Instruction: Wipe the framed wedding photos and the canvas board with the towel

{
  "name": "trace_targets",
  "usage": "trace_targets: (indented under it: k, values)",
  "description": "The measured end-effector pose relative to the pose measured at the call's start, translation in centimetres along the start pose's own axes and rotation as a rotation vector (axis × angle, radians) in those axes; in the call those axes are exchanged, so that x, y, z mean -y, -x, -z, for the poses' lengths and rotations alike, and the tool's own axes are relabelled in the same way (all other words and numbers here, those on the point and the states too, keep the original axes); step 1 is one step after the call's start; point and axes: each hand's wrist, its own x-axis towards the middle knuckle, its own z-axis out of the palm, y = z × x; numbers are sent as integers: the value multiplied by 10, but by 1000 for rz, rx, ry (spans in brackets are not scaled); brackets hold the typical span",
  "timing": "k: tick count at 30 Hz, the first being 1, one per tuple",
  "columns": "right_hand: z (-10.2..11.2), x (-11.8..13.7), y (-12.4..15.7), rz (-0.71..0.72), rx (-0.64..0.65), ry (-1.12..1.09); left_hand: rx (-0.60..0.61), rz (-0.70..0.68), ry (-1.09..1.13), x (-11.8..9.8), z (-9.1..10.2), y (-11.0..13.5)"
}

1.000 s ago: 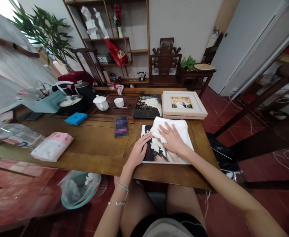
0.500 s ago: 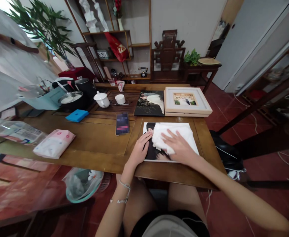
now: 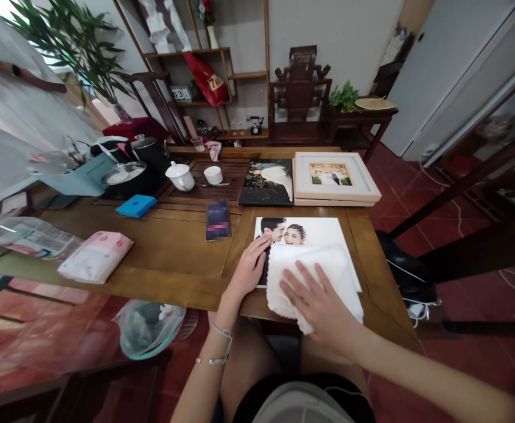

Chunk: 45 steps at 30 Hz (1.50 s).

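Note:
A photo panel [image 3: 323,229] showing two people lies flat near the table's front edge. My left hand [image 3: 249,262] rests on its left side, fingers stretched out and nothing held. Over the lower part of the panel a white cloth [image 3: 332,261] is spread, hanging past the front edge. My right hand [image 3: 316,299] presses flat on the cloth with its fingers spread. The cloth hides the panel's lower middle and right.
Behind the panel lie a dark photo panel [image 3: 266,185] and stacked white picture frames [image 3: 363,182]. A phone [image 3: 218,220], a tissue pack [image 3: 96,257], a blue box [image 3: 136,205] and a lidded white cup [image 3: 180,176] stand leftward. Below is a lined bin [image 3: 151,332].
My right hand has drawn the white cloth toward me, from the panel's upper part to its front edge, uncovering the pictured faces. My left hand has stayed in place.

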Motion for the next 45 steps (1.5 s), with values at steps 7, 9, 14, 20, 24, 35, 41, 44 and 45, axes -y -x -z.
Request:
trace_targets:
  k: [7, 9, 14, 20, 24, 35, 41, 44, 45]
  values:
    - [6, -78, -25, -104, -43, -73, 13, 10, 2, -2, 1, 0]
    - [7, -106, -43, -219, -86, -32, 9, 2, 9, -2, 1, -1]
    - [7, -114, -57, -380, -69, 77, 5, -16, 21, -1, 1, -1]
    - [6, -33, -12, -70, 30, -5, 10, 15, 10, -2, 1, 0]
    - [9, -29, -1, 35, 59, -71, 16, 19, -3, -3, 2, -1]
    - [15, -136, -56, -191, -58, 5, 17, 9, 11, -3, 2, -1]
    - [14, -74, 5, -127, 0, -8, 27, 25, 16, -3, 2, -1]
    - [14, -45, 35, -52, 18, -30, 33, 42, 16, -3, 2, 0]
    - [15, -40, 40, -32, 26, -41, 33, 46, 12, -3, 2, 0]
